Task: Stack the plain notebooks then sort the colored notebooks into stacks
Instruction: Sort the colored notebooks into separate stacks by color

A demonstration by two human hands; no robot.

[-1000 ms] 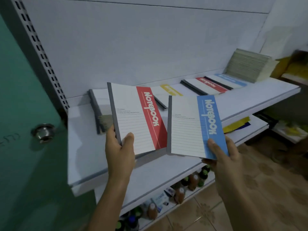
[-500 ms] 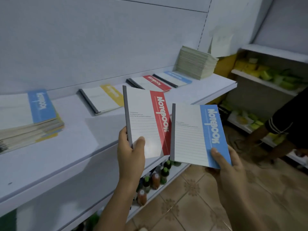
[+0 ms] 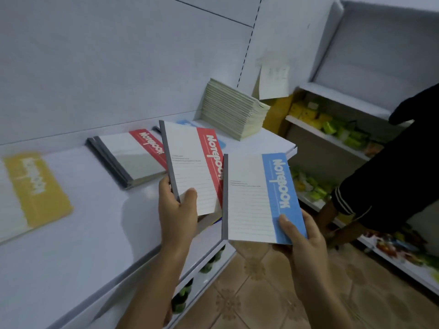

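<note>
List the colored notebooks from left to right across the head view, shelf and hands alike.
yellow notebook → red stack on the shelf → red notebook in the left hand → blue notebook in the right hand

One wide-angle view, worn on the head, faces forward and down with the frame tilted. It sits close above the fingers [image 3: 190, 195]; the white shelf [image 3: 95, 233] stretches beyond and left of them, the tiled floor [image 3: 261, 293] beneath them.
</note>
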